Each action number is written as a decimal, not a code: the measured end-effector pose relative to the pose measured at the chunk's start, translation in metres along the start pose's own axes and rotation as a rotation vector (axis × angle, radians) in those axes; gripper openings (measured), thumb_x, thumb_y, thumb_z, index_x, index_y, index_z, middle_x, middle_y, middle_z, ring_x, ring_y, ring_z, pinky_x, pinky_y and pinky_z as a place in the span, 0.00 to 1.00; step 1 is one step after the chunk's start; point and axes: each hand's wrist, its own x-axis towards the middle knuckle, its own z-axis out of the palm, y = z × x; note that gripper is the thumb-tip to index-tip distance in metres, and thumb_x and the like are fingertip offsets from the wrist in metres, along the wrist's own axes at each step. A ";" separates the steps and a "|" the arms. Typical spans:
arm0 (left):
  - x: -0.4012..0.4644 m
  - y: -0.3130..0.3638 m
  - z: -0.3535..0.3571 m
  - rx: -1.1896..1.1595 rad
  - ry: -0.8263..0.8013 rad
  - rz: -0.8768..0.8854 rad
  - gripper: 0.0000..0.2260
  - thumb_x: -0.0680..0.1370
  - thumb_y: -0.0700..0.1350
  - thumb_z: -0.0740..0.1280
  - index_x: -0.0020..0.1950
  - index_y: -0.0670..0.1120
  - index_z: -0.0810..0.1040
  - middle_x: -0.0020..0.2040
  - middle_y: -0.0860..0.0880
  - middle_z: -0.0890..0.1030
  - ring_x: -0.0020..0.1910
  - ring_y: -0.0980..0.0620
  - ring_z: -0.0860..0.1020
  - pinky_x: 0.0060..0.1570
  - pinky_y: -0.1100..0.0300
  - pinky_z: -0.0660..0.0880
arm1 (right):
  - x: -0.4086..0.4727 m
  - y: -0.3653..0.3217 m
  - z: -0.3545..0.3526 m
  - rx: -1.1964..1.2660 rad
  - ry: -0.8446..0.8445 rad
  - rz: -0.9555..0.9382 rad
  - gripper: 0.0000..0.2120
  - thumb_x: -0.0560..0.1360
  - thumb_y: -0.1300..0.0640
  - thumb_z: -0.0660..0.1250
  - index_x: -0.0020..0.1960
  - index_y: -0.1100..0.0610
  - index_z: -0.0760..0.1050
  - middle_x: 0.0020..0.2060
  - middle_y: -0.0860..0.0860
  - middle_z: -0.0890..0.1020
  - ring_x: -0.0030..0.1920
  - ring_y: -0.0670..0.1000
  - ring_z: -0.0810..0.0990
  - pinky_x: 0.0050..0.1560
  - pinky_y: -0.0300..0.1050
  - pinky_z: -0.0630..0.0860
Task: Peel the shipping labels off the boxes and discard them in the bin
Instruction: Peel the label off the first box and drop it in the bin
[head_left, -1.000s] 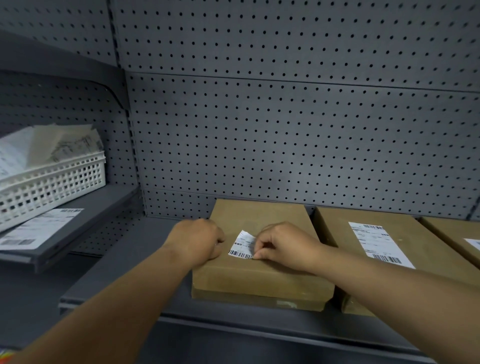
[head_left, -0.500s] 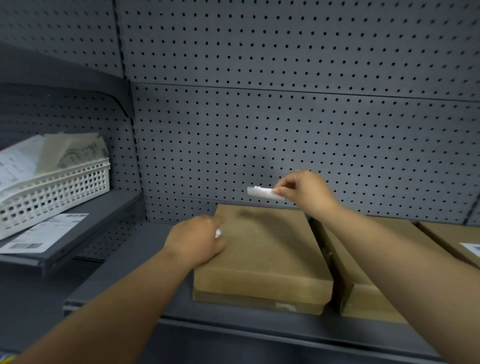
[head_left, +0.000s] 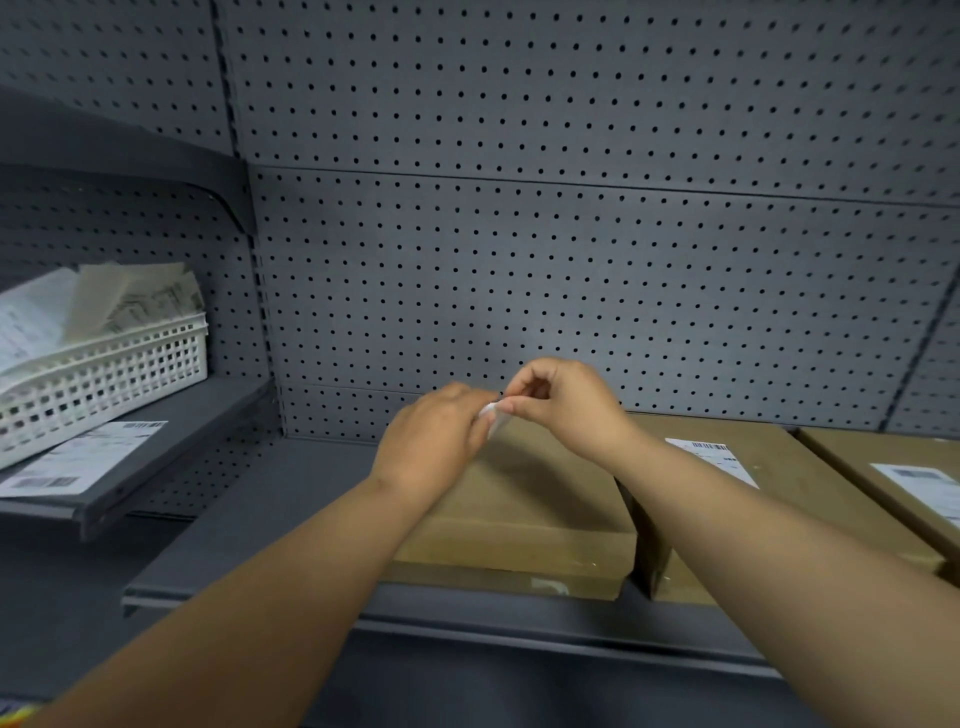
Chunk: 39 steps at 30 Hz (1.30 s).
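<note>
A flat brown box (head_left: 524, 514) lies on the grey shelf with a bare top. Above its far edge my left hand (head_left: 434, 441) and my right hand (head_left: 566, 402) meet, both pinching a small white peeled label (head_left: 491, 415) that is mostly hidden between the fingers. To the right, a second brown box (head_left: 810, 499) carries a white shipping label (head_left: 714, 457), partly covered by my right forearm. A third box (head_left: 904, 457) at the far right also has a label (head_left: 924, 480).
A white slotted basket (head_left: 109, 374) full of peeled labels sits on the lower left shelf, with a loose label sheet (head_left: 78, 460) in front of it. A grey pegboard wall (head_left: 571, 260) stands behind the boxes. The shelf's front lip (head_left: 249, 597) runs below my arms.
The label came off the near box in my right hand and rose. My left hand then left the box and came up to join the right on the label.
</note>
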 end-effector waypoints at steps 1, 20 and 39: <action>0.000 0.001 0.000 -0.022 -0.003 -0.001 0.13 0.81 0.49 0.56 0.61 0.52 0.76 0.57 0.49 0.78 0.54 0.49 0.76 0.48 0.54 0.74 | -0.001 0.000 0.000 0.036 -0.001 0.018 0.05 0.69 0.57 0.73 0.38 0.53 0.77 0.32 0.43 0.77 0.32 0.38 0.73 0.34 0.25 0.70; -0.007 -0.056 -0.015 0.317 -0.031 -0.032 0.08 0.77 0.44 0.56 0.49 0.46 0.74 0.47 0.47 0.77 0.46 0.46 0.74 0.41 0.55 0.70 | -0.025 0.001 0.086 -0.400 -0.374 -0.084 0.08 0.74 0.57 0.61 0.45 0.58 0.77 0.46 0.57 0.78 0.49 0.56 0.76 0.52 0.48 0.73; 0.015 -0.079 -0.007 0.273 -0.115 0.003 0.04 0.74 0.43 0.56 0.39 0.46 0.62 0.38 0.50 0.64 0.38 0.50 0.64 0.37 0.57 0.61 | 0.004 0.051 0.057 -0.489 -0.352 0.006 0.08 0.74 0.56 0.61 0.48 0.58 0.76 0.49 0.55 0.77 0.52 0.55 0.75 0.55 0.45 0.71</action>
